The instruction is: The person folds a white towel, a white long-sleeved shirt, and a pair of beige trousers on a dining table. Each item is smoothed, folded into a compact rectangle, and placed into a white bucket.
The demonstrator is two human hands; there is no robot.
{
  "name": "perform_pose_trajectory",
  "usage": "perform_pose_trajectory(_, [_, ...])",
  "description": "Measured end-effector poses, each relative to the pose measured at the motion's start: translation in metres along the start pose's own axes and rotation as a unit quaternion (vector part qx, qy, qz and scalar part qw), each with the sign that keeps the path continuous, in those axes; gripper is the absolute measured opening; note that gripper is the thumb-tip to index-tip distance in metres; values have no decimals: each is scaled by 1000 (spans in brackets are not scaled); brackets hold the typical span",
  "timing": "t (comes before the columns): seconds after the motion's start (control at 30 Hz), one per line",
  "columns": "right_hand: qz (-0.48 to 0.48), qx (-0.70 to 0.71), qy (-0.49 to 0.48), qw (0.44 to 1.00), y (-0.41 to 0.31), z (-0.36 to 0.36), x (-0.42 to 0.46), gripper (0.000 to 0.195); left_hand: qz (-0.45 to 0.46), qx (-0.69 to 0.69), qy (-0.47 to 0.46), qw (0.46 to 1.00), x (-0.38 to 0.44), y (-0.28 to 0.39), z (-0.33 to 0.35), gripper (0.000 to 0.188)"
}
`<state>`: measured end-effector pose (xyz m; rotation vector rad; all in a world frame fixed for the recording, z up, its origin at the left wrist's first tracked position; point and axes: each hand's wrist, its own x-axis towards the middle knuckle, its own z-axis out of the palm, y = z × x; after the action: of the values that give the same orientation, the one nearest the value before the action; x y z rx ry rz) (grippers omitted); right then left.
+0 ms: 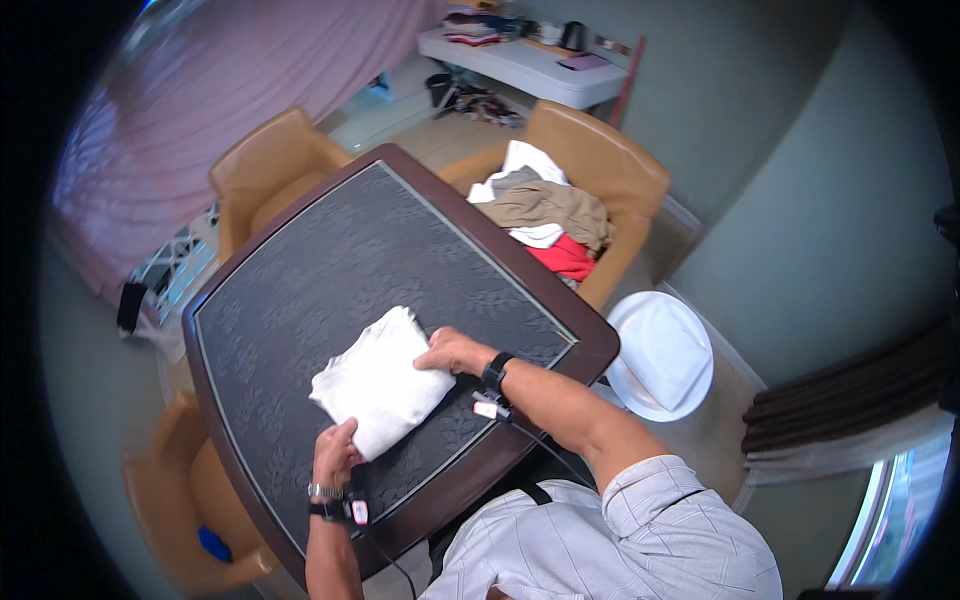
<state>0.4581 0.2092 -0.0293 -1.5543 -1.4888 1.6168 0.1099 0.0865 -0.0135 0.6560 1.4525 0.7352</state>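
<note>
A folded white cloth garment [386, 379] is over the dark patterned tabletop [300, 300], near the table's front side. My left hand [335, 452] pinches its lower left corner, thumb on top and the fingers partly hidden beneath. At the opposite end, my right hand [452, 351] grips the garment's right edge, with the fingertips partly out of sight. Whether the cloth rests fully on the table or is slightly lifted, I cannot tell.
A tan armchair [637, 180] beyond the table holds a heap of clothes [555, 206]. Two more armchairs [262, 154] [206, 480] stand along the left. A round white stool [622, 375] bears a folded white cloth [667, 356]. Cables run from both wrists. A white desk [525, 67] stands behind.
</note>
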Motion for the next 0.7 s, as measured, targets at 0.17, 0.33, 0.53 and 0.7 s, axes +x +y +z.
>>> perform_pose_trajectory(0.17, [-29,-7,19,999,12,5,-51,47,51,-44,-24,997,-24,4,26,30])
perform_pose_trajectory(0.33, [-58,42,29,997,11,-2,-94,55,83,-44,-77,993,-31,7,46,38])
perform_pose_trajectory(0.53, [-70,231,29,970,39,-67,-134,48,118,39,-150,981,-41,70,146,37])
perform_pose_trajectory(0.7, [-88,317,151,932,68,-170,-204,62,130,162,-251,945,-26,141,276,37])
